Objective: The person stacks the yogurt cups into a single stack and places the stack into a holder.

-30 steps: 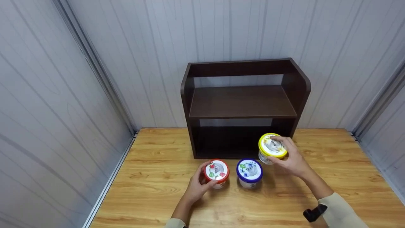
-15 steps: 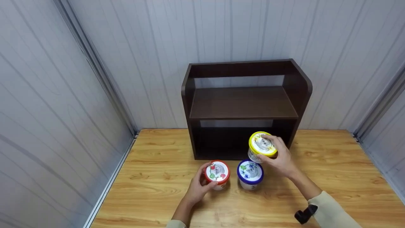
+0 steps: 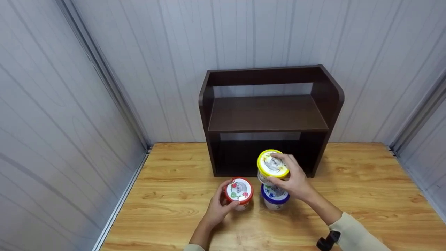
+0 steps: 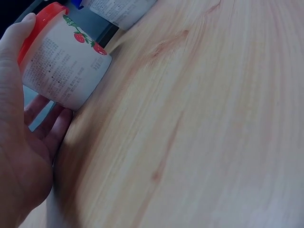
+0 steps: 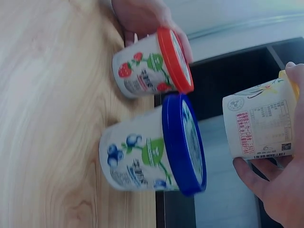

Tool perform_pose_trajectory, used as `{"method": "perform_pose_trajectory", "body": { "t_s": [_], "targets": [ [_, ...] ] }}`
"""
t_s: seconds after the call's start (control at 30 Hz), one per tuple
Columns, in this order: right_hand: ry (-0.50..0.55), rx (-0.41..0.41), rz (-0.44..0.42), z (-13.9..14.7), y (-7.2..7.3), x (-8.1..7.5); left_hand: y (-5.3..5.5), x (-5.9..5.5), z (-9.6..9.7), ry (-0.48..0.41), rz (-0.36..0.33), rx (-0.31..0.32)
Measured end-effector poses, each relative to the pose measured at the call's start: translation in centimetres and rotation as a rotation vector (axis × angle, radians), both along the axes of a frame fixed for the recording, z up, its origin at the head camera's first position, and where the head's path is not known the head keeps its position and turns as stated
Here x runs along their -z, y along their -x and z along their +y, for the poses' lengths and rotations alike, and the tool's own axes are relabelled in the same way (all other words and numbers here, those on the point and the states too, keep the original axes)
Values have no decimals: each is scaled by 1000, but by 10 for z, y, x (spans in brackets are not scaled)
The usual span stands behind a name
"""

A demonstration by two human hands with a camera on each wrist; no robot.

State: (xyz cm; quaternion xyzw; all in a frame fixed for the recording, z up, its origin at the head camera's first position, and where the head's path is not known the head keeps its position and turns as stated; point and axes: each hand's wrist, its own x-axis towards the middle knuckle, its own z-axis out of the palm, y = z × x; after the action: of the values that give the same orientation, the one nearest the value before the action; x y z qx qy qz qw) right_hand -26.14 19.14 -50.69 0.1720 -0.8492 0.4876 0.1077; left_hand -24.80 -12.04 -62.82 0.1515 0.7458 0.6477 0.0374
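Observation:
My left hand (image 3: 216, 208) grips a red-lidded tub (image 3: 239, 190) that stands on the wooden table, thumb and fingers round its lid rim. Strawberries and small print show on the side of this paper tub (image 4: 69, 61) in the left wrist view. Raised above the table, a yellow-lidded tub (image 3: 273, 164) is pinched at the lid by my right hand (image 3: 295, 179). It overlaps the back of a blue-lidded tub (image 3: 275, 198) in the head view. The right wrist view has blueberries on the upright blue-lidded tub (image 5: 137, 152), with the yellow-lidded tub (image 5: 259, 121) higher than its lid.
Behind the tubs stands a dark brown two-tier shelf (image 3: 268, 113), its lower compartment facing me. Pale panelled walls (image 3: 167, 69) enclose the table (image 3: 167, 209) at the back and sides. A black device (image 3: 328, 240) sits by my right sleeve.
My right hand has carried the yellow-lidded tub leftward, from right of the blue-lidded tub to a position overlapping it. The left hand and the red-lidded tub stay in place.

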Motion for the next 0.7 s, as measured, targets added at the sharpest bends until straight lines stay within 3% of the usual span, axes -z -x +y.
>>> {"method": "perform_pose_trajectory", "body": {
  "t_s": [0.7],
  "targets": [
    [29, -94, -6, -41, -5, -1, 1, 3, 2, -63, 7, 28]
  ]
}}
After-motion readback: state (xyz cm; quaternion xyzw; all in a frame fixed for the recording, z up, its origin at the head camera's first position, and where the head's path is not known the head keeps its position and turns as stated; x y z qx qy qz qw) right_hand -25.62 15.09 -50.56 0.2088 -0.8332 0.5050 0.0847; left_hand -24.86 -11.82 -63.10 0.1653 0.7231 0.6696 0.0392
